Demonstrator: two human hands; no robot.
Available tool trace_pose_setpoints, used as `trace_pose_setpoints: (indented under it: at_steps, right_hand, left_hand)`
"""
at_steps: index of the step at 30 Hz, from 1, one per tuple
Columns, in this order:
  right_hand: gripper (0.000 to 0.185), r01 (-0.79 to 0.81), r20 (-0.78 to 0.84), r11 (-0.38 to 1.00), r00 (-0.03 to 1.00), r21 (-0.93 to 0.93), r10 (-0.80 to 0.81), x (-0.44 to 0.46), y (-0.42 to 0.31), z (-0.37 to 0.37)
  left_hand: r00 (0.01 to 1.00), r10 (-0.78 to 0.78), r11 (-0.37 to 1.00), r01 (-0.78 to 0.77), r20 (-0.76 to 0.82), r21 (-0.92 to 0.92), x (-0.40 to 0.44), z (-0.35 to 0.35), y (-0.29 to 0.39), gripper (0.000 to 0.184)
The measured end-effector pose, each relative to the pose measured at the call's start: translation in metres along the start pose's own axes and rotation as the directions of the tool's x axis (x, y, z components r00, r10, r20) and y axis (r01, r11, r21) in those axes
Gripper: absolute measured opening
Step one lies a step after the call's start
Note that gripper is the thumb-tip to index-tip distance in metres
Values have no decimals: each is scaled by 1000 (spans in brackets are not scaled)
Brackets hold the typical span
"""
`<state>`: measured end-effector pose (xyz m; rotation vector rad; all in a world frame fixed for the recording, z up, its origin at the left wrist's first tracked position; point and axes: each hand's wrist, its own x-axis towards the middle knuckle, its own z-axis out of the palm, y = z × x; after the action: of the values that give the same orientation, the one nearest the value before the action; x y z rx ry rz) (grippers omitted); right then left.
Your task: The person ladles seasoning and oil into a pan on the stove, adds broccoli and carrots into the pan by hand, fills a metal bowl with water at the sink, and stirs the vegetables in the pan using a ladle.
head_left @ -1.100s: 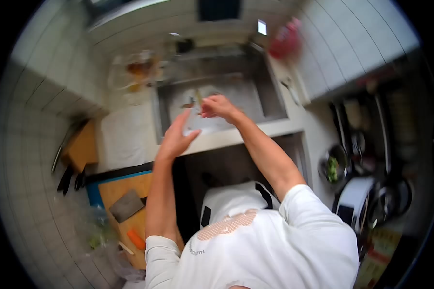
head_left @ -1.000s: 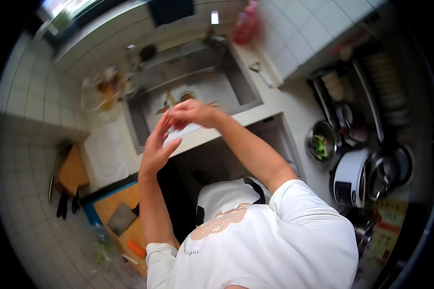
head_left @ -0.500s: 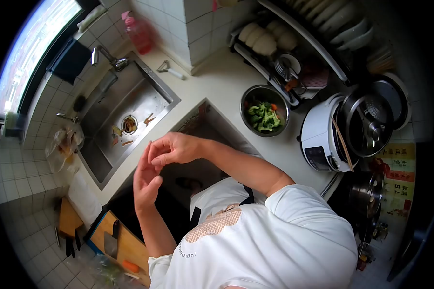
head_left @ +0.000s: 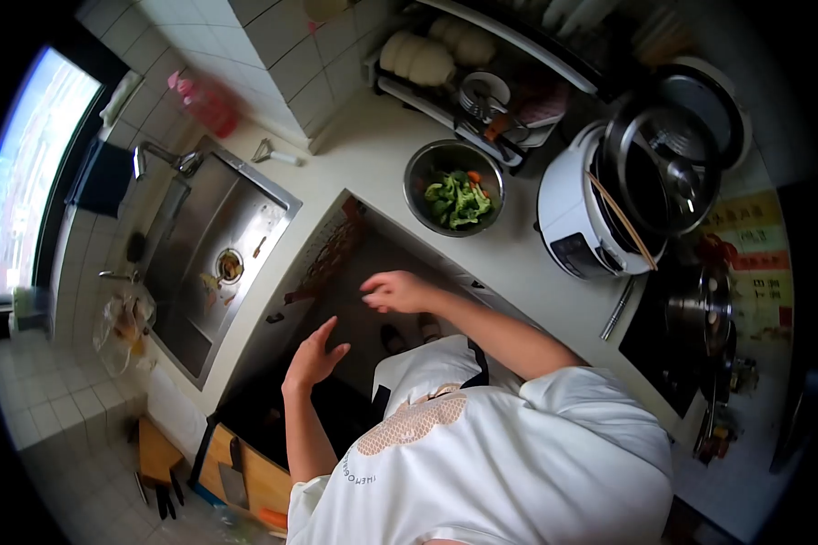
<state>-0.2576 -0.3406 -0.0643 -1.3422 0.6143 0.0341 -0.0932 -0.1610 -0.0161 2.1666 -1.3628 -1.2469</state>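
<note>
My left hand [head_left: 314, 356] is in front of my body, fingers apart and thumb out, holding nothing. To its right my right hand [head_left: 398, 292] hovers over the floor gap between the counters, fingers loosely bent and apart, with nothing in it. The two hands do not touch. The nearest items are the steel sink [head_left: 211, 350] with peel scraps around its drain [head_left: 229, 265], and a steel bowl [head_left: 415, 207] of broccoli [head_left: 459, 200] and orange pieces on the counter [head_left: 354, 150].
A white cooker [head_left: 563, 213] with chopsticks [head_left: 620, 218] stands right of the bowl. A peeler [head_left: 275, 156] and pink bottle [head_left: 207, 107] are behind the sink. At lower left are a cutting board [head_left: 262, 472], a cleaver [head_left: 234, 481] and a knife block [head_left: 157, 447].
My hands have moved apart from each other and away from the sink. The view has turned right, toward the bowl and cooker.
</note>
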Motion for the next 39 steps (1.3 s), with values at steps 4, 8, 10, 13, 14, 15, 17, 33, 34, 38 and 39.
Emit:
trace_pose_setpoints:
  at_steps: [4,8,10,13,14,15,17,33,34,38,39]
  right_hand:
    - [65,-144,-342,886,886,440,314,-56,17,-59]
    - [42,213,-500,602,788,770,359,-49,6,-102]
    - [37,229,-516,597,774,769,367,-35,16,-112]
    - [24,261,-573,598,704,758,420,-23,21,-114]
    - [22,254,-590,616,682,746,433,-25,21,-114]
    - [19,279,-614,619,662,734,430,-32,16,-112]
    - [18,248,-599,644,689,724,408,-54,21,-107]
    - [22,-66,-328,821,896,567,299,-323,78,-101]
    - [22,-79,-323,832,898,550,299,-334,85,-102]
    - [21,-90,-323,822,891,563,318,-375,117,-96]
    - [22,-101,-308,815,893,570,326,-386,121,-95]
  left_hand:
    - [992,117,989,-111,-54,101,7,5,7,57]
    - [989,110,994,-111,96,12,18,12,18,56]
    - [973,161,978,-179,166,104,22,18,24,55]
    - [964,209,969,-227,167,98,23,27,37,54]
    - [960,222,965,-242,170,105,24,32,42,54]
    - [961,228,962,-247,158,115,24,38,48,54]
    - [963,224,961,-244,152,130,17,54,54,53]
    - [971,186,983,-183,150,-31,-46,290,173,53]
    - [963,215,976,-208,160,-57,-48,305,176,53]
    - [957,195,980,-199,216,-3,-74,337,198,54]
    - [954,197,980,-200,224,-13,-79,342,200,53]
